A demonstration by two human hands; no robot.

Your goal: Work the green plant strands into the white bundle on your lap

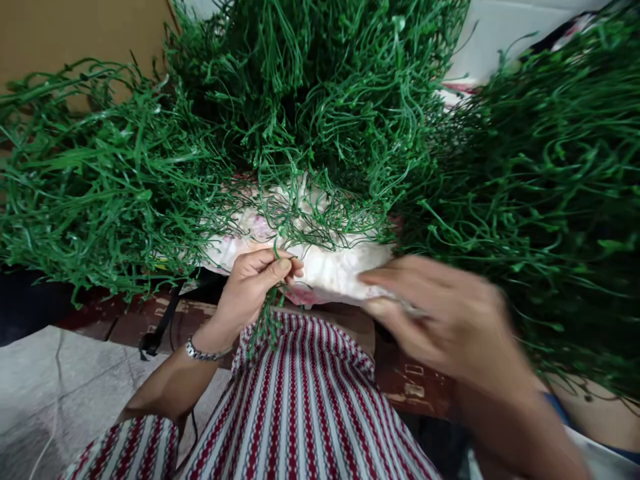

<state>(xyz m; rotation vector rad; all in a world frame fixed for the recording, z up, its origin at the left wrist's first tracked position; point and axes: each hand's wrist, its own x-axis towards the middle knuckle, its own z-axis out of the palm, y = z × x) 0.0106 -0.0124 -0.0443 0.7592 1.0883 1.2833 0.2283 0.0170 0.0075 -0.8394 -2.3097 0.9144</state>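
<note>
My left hand (263, 283), with a metal watch band at the wrist, pinches green stems between thumb and fingers. A small bunch of these green plastic-looking stems (267, 323) hangs below the fingers, over my striped shirt. To the right, my right hand (430, 307) is smeared by motion and apart from the left. Its thumb and fingers are drawn together, and a thin greyish thing (413, 309) shows between them, too blurred to name. Beneath both hands' reach lies a pale flowered cloth or plastic cover (335, 270), with loose stems scattered on its far part.
Big heaps of green stems rise at the left (110, 173), at the back (320, 87) and at the right (545, 193). A worn brown wooden edge (200, 323) runs in front of me. A black strap (167, 320) hangs from it over the tiled floor (85, 380).
</note>
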